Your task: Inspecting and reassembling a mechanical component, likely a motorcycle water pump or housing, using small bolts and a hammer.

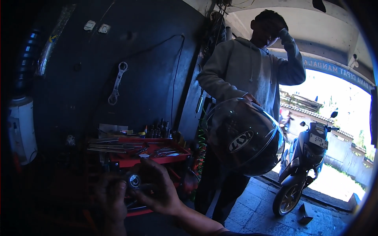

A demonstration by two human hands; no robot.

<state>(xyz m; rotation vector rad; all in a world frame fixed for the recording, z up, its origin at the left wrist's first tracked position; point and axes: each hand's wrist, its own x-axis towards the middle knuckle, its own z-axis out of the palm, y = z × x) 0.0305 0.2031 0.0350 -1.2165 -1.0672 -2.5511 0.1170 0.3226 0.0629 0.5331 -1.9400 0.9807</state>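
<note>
Metal part (134,181), seemingly between hands (115,198) (163,190).

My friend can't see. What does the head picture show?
A person's right hand holds a round metal part beside the blurred left hand. A red tool tray sits beyond; to the right, someone in a grey hoodie holds a dark helmet, a scooter behind.

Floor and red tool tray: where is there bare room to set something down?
Bare floor tiles show between the standing person's dark trousers and the scooter's front wheel. The red tool tray is crowded: long metal tools at left, shiny tools at right. The left hand and right hand partly block the view below it. The lower left is too dark.
</note>
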